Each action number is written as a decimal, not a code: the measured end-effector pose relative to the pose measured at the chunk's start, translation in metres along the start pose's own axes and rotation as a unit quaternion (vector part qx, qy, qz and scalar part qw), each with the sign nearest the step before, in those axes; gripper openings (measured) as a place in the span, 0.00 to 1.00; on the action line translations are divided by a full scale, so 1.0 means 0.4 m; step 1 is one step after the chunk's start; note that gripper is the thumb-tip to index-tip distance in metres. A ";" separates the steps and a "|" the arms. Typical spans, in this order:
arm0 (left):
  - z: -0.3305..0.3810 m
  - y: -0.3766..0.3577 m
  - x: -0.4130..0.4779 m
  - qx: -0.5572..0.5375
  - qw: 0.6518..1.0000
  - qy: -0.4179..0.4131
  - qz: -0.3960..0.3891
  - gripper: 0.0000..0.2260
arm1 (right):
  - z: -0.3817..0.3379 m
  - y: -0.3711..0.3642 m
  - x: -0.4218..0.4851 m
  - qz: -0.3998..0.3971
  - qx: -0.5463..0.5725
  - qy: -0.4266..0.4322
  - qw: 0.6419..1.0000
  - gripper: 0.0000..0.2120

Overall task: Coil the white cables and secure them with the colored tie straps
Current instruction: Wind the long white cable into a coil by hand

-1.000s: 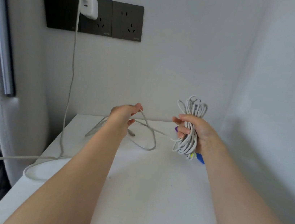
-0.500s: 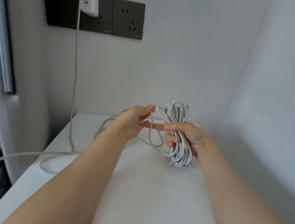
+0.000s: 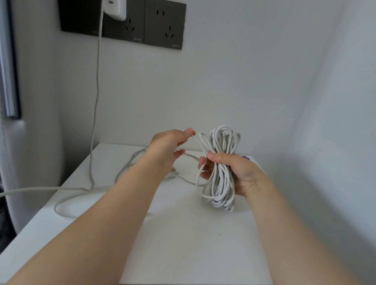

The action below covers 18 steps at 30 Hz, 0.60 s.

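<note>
Over the white table [image 3: 192,244], right hand [image 3: 236,172] is still gripping the coil [image 3: 220,190]; left hand [image 3: 168,146], now closer, is pinching the loose strand [image 3: 198,141].

Only two arms show here, both cut off by the bottom edge. The left hand [image 3: 169,147] and right hand [image 3: 233,173] are bare, and both forearms [image 3: 104,215] are bare skin too, right down to where the picture ends. The nails [image 3: 211,156] look short and plain, though it's a bit blurry to be sure.
</note>
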<state>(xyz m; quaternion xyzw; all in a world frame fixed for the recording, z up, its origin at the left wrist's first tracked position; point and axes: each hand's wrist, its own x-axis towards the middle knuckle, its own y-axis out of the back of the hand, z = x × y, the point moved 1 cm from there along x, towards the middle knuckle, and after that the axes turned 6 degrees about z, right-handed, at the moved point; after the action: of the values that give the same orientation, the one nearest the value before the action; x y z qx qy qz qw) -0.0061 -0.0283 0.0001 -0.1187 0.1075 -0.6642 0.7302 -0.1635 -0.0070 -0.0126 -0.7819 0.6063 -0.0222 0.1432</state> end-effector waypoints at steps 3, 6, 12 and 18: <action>0.000 -0.005 -0.002 0.020 1.000 -0.009 0.005 0.06 | -0.001 -0.004 -0.002 -0.004 0.014 0.000 1.000 0.19; 0.003 -0.009 -0.006 0.026 1.000 -0.017 0.005 0.06 | -0.001 -0.005 -0.001 -0.008 0.040 -0.002 0.999 0.18; 0.003 -0.012 -0.021 0.051 0.997 -0.046 -0.020 0.06 | 0.003 -0.007 0.011 0.000 0.062 0.000 0.998 0.14; 0.003 -0.015 -0.027 0.065 0.996 -0.061 -0.002 0.05 | 0.004 -0.005 0.006 -0.016 0.009 -0.031 0.999 0.21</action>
<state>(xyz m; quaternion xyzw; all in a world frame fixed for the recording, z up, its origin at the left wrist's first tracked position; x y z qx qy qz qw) -0.0125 -0.0181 0.0034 -0.1117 0.0195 -0.6631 0.7399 -0.1607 -0.0086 -0.0141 -0.7903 0.5889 -0.0055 0.1689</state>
